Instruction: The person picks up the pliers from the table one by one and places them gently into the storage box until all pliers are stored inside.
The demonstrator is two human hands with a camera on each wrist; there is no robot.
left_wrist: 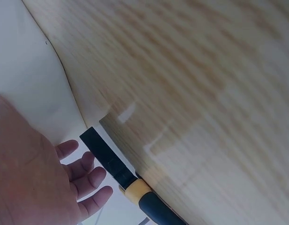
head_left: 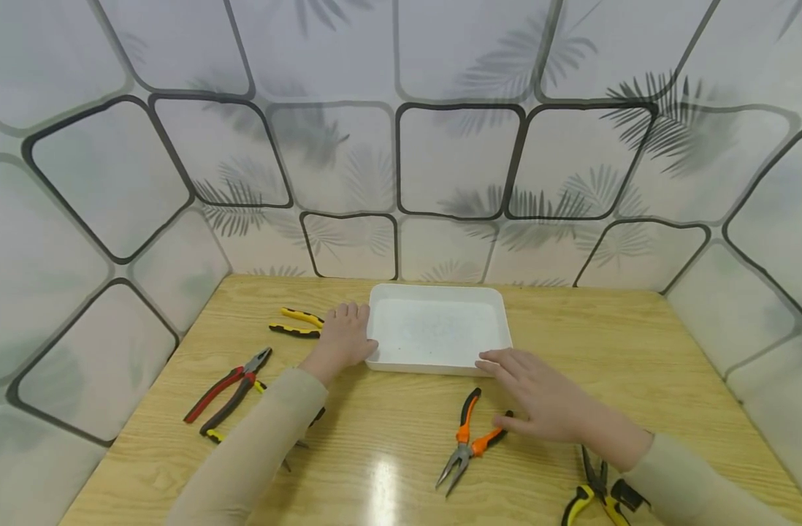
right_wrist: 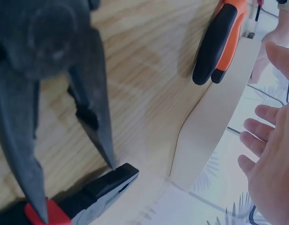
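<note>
A white shallow tray [head_left: 438, 329] lies on the wooden table between two bare hands. The left hand [head_left: 340, 337] touches its left side with fingers straight, the thumb at the near left corner. The right hand [head_left: 539, 394] has its extended fingertips at the near right corner; its thumb hovers by the handle of orange-and-black long-nose pliers [head_left: 463, 449]. Beside the left hand lie yellow-and-black pliers [head_left: 299, 325], their head hidden in the head view. In the left wrist view, the dark head of these pliers [left_wrist: 109, 157] is beside the left hand's fingers. Neither hand grips anything.
Red-and-black pliers [head_left: 235, 386] lie left of the left forearm, which partly covers another yellow-handled tool. Open-jawed yellow-and-black pliers [head_left: 594, 491] sit near the right forearm. Red-collared pliers [right_wrist: 95, 192] show in the right wrist view. Patterned fabric walls [head_left: 460, 161] enclose the table.
</note>
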